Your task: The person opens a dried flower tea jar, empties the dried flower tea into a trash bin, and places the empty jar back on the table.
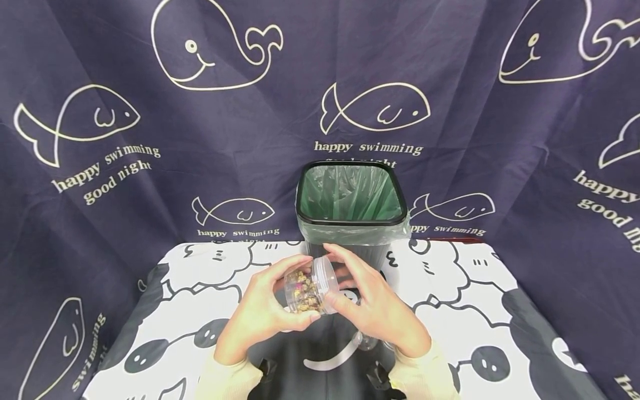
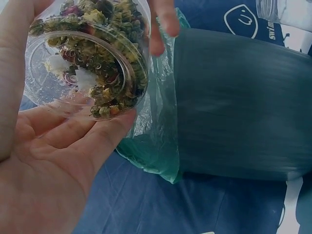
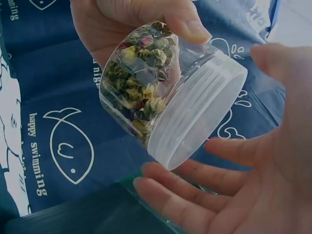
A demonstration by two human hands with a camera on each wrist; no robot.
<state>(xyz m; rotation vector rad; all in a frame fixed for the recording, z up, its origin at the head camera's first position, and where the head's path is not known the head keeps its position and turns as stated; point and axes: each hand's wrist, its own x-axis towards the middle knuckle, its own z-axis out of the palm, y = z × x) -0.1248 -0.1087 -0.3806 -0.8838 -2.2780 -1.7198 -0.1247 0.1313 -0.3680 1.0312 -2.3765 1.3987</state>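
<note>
My left hand (image 1: 265, 308) grips a clear plastic jar (image 1: 301, 293) of dried flower buds (image 3: 141, 85), yellowish green with bits of pink. Tilted on its side, the jar points its translucent screw lid (image 3: 200, 114) toward my right hand (image 1: 375, 303). In the right wrist view the right fingers (image 3: 214, 183) are spread around the lid, fingertips close to its lower edge. The jar's round base (image 2: 78, 73) faces the left wrist camera, with left fingers beneath it. Both hands are above the table, in front of the bin.
Behind the hands stands a black-rimmed bin (image 1: 350, 223) lined with a green translucent bag (image 1: 345, 191). Another clear container (image 1: 367, 340) sits on the table below the right wrist. The cartoon tablecloth (image 1: 440, 328) meets a dark blue printed curtain (image 1: 240, 139) on several sides.
</note>
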